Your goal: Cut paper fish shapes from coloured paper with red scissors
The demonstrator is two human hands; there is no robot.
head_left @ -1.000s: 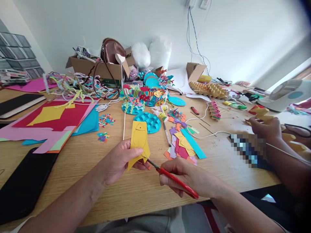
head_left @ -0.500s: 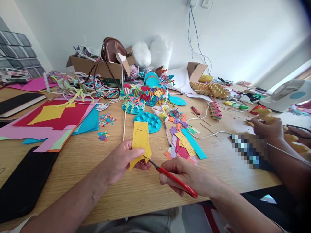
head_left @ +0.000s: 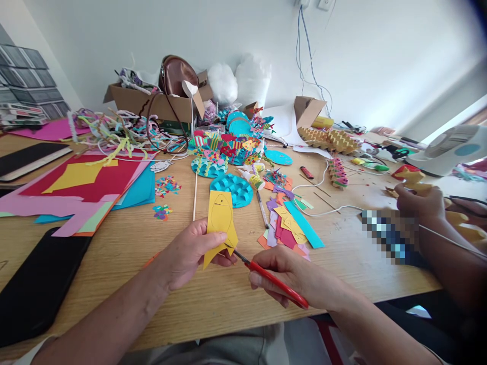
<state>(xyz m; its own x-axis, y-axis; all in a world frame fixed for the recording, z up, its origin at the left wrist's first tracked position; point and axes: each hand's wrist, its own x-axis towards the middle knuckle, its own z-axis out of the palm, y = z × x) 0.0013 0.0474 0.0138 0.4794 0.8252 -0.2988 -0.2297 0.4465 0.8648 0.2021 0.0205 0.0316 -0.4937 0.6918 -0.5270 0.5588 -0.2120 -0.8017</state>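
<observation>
My left hand point(head_left: 188, 256) is closed on a strip of yellow paper point(head_left: 220, 220) with a pencilled fish outline, held upright over the wooden table point(head_left: 213, 299). My right hand point(head_left: 294, 279) grips red-handled scissors point(head_left: 272, 279), whose blade tips meet the paper's lower right edge. The paper's bottom is partly cut into a tail shape.
Coloured paper scraps point(head_left: 287, 225) lie just beyond my right hand, teal paper discs point(head_left: 232, 188) and a pen point(head_left: 262, 209) behind. Card sheets point(head_left: 81, 190) and a black pad point(head_left: 36, 286) lie left. Another person's hand point(head_left: 420, 205) works at right beside a white fan point(head_left: 451, 147).
The hands, paper and scissors hold nearly the same place; the scissor tips have shifted slightly along the paper's lower edge. The other person's hand moved a little.
</observation>
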